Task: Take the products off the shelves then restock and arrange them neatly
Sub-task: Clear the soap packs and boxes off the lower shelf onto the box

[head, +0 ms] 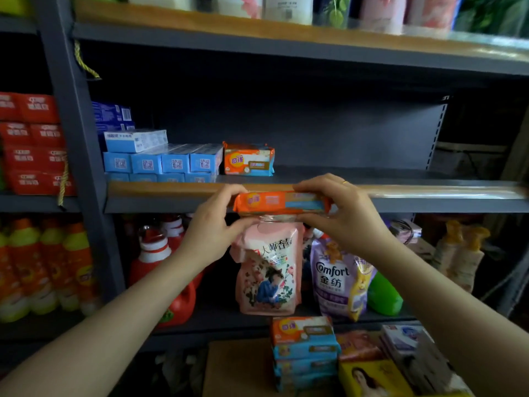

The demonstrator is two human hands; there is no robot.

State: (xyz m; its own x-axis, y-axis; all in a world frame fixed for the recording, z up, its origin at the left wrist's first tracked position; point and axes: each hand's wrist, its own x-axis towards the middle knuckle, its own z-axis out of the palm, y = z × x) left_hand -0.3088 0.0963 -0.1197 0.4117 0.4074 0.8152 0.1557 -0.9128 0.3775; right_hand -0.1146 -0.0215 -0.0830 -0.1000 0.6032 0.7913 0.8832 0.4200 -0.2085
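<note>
An orange-and-blue soap pack is held level in front of the middle shelf's wooden front edge. My left hand pinches its left end and my right hand grips its right end. One matching soap pack lies on the middle shelf, right of stacked blue toothpaste boxes. A stack of the same soap packs sits low in front, on a brown cardboard surface.
The middle shelf is bare to the right of the soap pack. Below stand a pink refill pouch, a purple Comfort pouch, red detergent jugs and orange bottles. Red boxes fill the left bay. Yellow and white boxes lie bottom right.
</note>
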